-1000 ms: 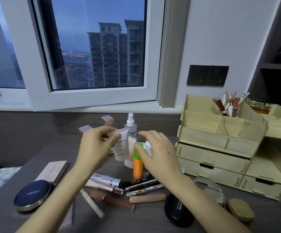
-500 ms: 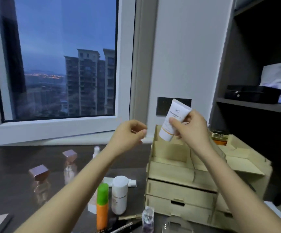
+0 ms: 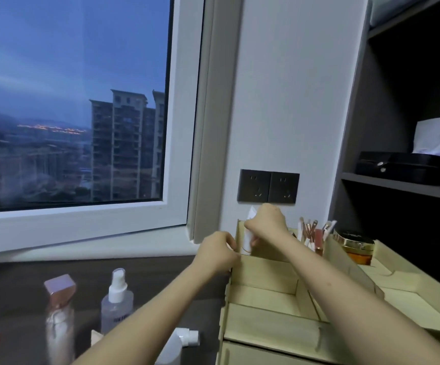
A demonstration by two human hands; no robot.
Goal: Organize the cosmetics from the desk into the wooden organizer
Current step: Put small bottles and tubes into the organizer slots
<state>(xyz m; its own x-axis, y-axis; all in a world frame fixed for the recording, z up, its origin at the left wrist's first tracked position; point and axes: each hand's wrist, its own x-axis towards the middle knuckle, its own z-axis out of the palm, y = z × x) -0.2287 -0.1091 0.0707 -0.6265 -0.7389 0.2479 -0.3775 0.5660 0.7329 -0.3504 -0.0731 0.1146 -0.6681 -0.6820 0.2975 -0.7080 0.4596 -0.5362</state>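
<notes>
The pale wooden organizer (image 3: 266,275) stands at the right of the dark desk. My right hand (image 3: 267,223) is over its back-left compartment, closed on a white cream tube (image 3: 247,239) that stands upright and partly inside that compartment. My left hand (image 3: 217,251) rests against the organizer's left wall, fingers curled on the edge. A clear spray bottle (image 3: 116,304), a rose-capped bottle (image 3: 59,309) and a white bottle (image 3: 176,343) remain on the desk at the left.
Brushes and lip products (image 3: 315,233) fill a back compartment, with a gold-lidded jar (image 3: 355,246) to their right. A double wall socket (image 3: 267,186) is just above my right hand. Dark shelves (image 3: 403,184) hold a black case at the right. A window sill runs behind.
My right hand has carried the white tube down from above the organizer into its back-left compartment. My left hand moved from mid-air to the organizer's left edge. The view shifted up and right.
</notes>
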